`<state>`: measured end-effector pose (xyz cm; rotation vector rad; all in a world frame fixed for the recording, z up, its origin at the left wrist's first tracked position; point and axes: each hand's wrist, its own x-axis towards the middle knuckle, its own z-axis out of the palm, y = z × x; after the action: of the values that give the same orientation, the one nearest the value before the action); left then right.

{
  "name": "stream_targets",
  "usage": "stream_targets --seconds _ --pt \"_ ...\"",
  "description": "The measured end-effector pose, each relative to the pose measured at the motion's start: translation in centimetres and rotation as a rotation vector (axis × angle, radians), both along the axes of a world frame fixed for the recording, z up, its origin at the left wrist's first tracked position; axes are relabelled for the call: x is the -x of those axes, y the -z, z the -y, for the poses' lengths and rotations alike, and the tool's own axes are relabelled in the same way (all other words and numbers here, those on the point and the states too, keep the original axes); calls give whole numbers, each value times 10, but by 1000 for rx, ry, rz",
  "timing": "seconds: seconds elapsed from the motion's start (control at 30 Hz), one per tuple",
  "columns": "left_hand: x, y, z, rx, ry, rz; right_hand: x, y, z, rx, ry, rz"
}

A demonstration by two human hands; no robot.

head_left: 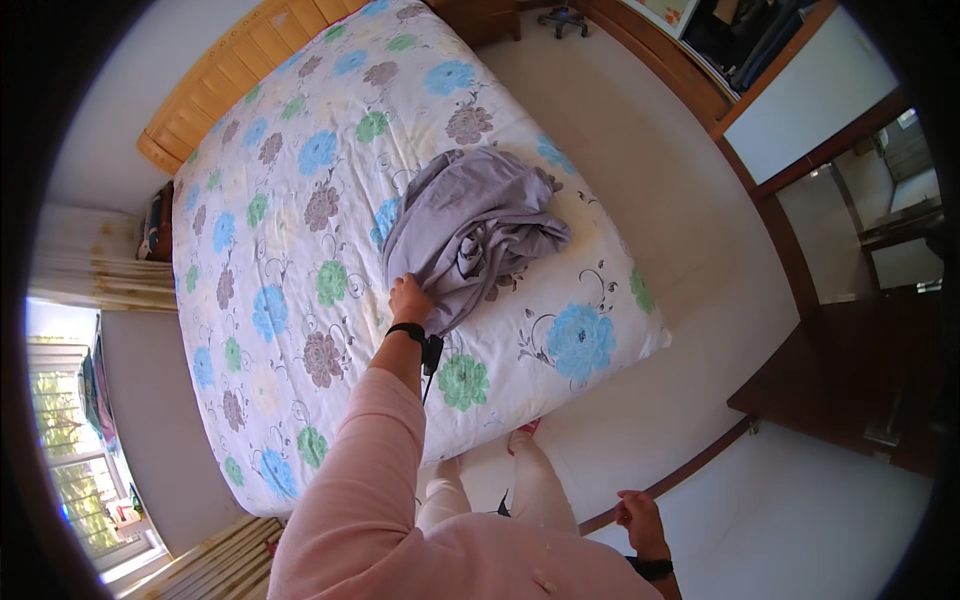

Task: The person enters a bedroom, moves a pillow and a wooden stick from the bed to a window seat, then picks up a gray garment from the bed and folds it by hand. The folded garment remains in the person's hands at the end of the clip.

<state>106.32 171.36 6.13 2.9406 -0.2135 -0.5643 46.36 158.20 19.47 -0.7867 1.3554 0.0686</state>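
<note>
A heap of grey cloth (480, 202) lies crumpled on the foot half of a bed, with a twisted knot of folds at its middle. My left hand (411, 300) grips the near left edge of this cloth, fingers bent around the fabric. A black band (409, 330) circles that wrist, and a dark cord hangs from it. Under the cloth spreads a white bedsheet (405, 315) printed with blue, green and brown flowers. Away from the bed, my right hand (641, 517) hangs low at my side with its fingers partly curled. Nothing shows in it.
A wooden headboard (225, 75) stands at the bed's far end. Pale floor (675, 180) runs along the right side, bordered by a wardrobe with white panels (814, 97) and a mirror. A dark wooden door (847, 382) is at right. Curtains (105, 255) and a window (75, 420) are at left.
</note>
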Motion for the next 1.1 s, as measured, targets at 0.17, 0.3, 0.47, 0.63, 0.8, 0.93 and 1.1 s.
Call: stream_targets --seconds 0.17,0.3,0.47,0.63,0.8,0.93,1.1 --pt "-13 11 -20 213 202 31 -46 18 13 130 -258 75" --pt "12 -10 -44 474 279 -43 -122 45 40 307 -572 188" --pt "109 -78 -115 927 168 -675 -244 55 32 214 -563 347" --pt "212 -105 -210 752 325 -941 -328 76 -32 -11 -135 496" --pt "245 -70 -275 719 322 -807 -356 120 -112 192 -334 282" --pt "200 -62 -280 859 -23 -628 -353 102 -166 523 -756 484" --pt "150 -98 -242 958 -206 -727 -339 60 -205 585 -924 554"
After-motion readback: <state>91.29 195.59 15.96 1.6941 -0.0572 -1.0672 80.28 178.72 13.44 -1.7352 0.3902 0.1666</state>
